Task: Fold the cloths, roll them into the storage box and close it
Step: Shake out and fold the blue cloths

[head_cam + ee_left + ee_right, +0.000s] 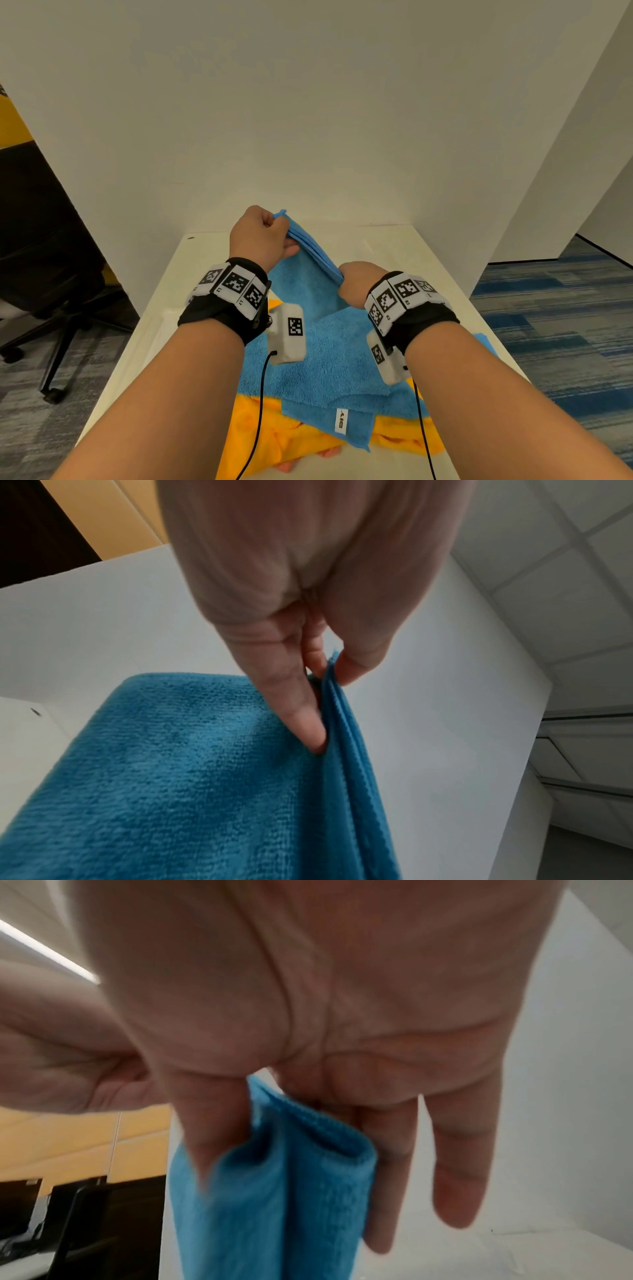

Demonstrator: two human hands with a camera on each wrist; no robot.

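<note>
Nearest you, a crumpled orange microfibre cloth (274, 442) lies at the front edge of the white desk (154, 346), waiting its turn. On top of it a second, flat blue microfibre cloth with a white label (329, 377) is spread out, so the pile stays within reach while you work on one piece at a time.

Above that pile you hold a folded blue microfibre cloth (308, 270) in the air, stretched between both hands. Your right hand (358, 282) takes the nearer end: in the right wrist view the fingers (212, 1123) clamp the stacked layers between the first finger and the ones beside it, while the outer fingers hang straight and free. That clamp, I judge, keeps the layers from sliding apart.

Farther off and higher, your left hand (262, 236) pinches the other end; the left wrist view shows thumb and fingers (291, 696) closed on several hemmed edges gathered together. Holding both ends taut lets the cloth hang straight so the folded edges line up, which should make a tidy roll easier.

The storage box is not visible in any view, so the rolling and closing seem some way off yet.
</note>
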